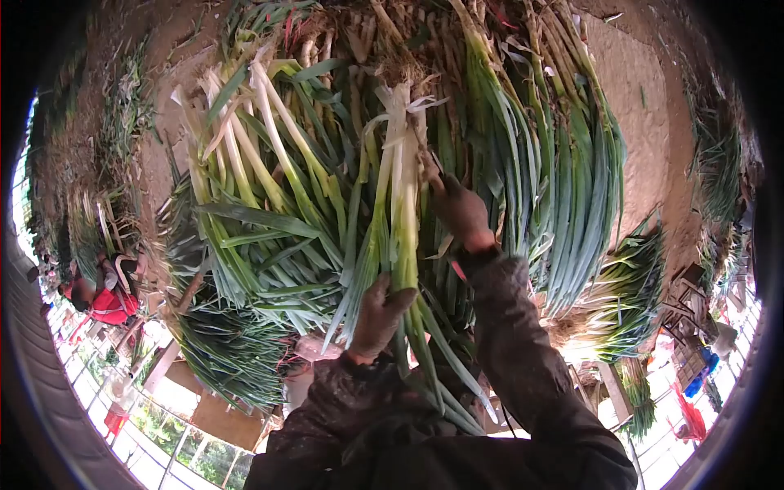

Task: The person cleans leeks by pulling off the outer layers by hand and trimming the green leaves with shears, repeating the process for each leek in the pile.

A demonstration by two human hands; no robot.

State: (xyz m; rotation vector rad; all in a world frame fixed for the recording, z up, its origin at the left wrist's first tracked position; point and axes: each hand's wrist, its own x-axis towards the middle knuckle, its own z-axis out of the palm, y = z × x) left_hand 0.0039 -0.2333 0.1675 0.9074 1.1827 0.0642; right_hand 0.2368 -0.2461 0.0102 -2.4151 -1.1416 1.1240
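Observation:
In the middle, a few thick green onions point(402, 192) lie lengthwise, pale stems and roots away from me, green leaves running down toward my body. My left hand point(378, 318), in a soiled glove, is closed around their green part. My right hand point(463, 211), gloved too, is at the right side of the pale stems, fingers closed and pointing at a thin brownish strip along them. I cannot tell what is between those fingers. Loose, pale-stemmed green onions point(253, 163) are piled to the left of the hands. Soil-covered ones with long leaves point(563, 180) lie to the right.
Dark green leaves point(224, 343) spread at lower left, and another heap of green onions point(625, 302) lies at lower right. Bare brown ground point(629, 90) shows at upper right. At the far left is a person in red point(113, 305). A red bag point(690, 415) hangs at lower right.

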